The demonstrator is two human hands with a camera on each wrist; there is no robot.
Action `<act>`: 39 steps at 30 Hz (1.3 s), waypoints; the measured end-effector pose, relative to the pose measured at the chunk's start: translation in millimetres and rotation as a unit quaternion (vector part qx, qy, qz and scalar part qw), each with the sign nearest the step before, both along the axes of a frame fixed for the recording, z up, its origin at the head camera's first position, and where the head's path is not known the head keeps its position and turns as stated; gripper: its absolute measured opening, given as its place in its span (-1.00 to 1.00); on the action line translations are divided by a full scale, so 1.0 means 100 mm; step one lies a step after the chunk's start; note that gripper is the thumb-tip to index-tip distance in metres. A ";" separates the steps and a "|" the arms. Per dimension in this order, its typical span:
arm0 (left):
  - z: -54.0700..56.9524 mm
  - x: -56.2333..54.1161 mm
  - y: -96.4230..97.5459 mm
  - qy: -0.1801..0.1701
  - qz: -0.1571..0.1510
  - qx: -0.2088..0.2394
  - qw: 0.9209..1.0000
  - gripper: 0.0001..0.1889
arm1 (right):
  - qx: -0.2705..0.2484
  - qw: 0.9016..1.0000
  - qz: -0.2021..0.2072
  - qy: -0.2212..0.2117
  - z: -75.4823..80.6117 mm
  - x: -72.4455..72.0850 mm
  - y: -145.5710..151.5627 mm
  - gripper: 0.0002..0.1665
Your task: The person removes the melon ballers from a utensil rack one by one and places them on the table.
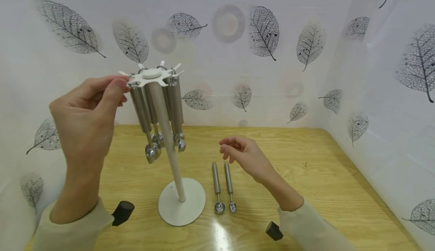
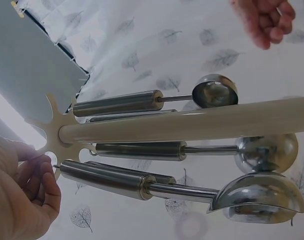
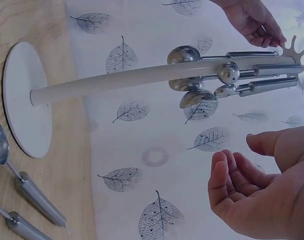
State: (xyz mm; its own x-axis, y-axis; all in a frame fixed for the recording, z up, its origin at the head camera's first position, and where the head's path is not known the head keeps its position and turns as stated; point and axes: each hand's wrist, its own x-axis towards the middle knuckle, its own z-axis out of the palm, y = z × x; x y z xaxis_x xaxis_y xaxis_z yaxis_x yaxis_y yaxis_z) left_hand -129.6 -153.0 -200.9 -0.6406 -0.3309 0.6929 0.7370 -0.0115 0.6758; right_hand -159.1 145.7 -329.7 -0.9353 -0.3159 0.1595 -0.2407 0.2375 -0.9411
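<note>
A white utensil stand (image 1: 181,213) with a round base rises on a tall post to a star-shaped hook top (image 1: 151,75). My left hand (image 1: 90,111) pinches one of the top's hook arms between thumb and fingers. Several metal scoops (image 2: 114,180) with steel handles hang from the hooks around the post, bowls downward. Over the table to the right, my right hand (image 1: 246,156) hovers with loosely curled fingers and nothing in them. Just left of it and below lie a round-bowled scoop (image 1: 219,207) and a narrower scoop (image 1: 232,206), side by side, handles pointing away.
The wooden table (image 1: 289,205) meets a white leaf-printed cloth (image 1: 217,62) at the back and right side. Black wrist mounts (image 1: 123,212) stick out near both sleeves.
</note>
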 end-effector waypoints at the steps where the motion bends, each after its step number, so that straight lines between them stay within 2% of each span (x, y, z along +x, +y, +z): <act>1: 0.00 0.00 0.00 0.000 0.000 0.000 1.000 -0.81 | -0.004 1.000 -0.002 0.004 0.03 0.00 -0.01 -0.68; 7: 0.00 -0.02 0.00 0.002 -0.006 0.006 1.000 -0.81 | -0.016 0.999 -0.006 0.032 0.21 0.00 -0.09 -0.72; 16: -0.01 -0.03 -0.01 0.004 -0.009 0.016 1.000 -0.82 | -0.044 0.996 0.010 0.081 0.45 0.01 -0.25 -0.77; 29: -0.02 -0.04 0.00 0.012 -0.021 0.020 1.000 -0.81 | -0.084 0.986 0.026 0.139 0.67 0.03 -0.43 -0.79; 39: -0.03 -0.03 0.00 0.008 -0.015 0.018 1.000 -0.80 | -0.107 0.979 0.033 0.169 0.78 0.05 -0.53 -0.80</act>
State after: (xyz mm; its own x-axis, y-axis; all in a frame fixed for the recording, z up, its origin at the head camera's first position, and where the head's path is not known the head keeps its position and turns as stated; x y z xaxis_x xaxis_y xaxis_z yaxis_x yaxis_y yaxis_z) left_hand -133.0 -153.3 -204.1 -0.6396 -0.3375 0.6907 0.7465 -0.0581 0.6629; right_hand -153.8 92.6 -251.8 -0.7961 -0.2984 0.5265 -0.5558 0.0167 -0.8311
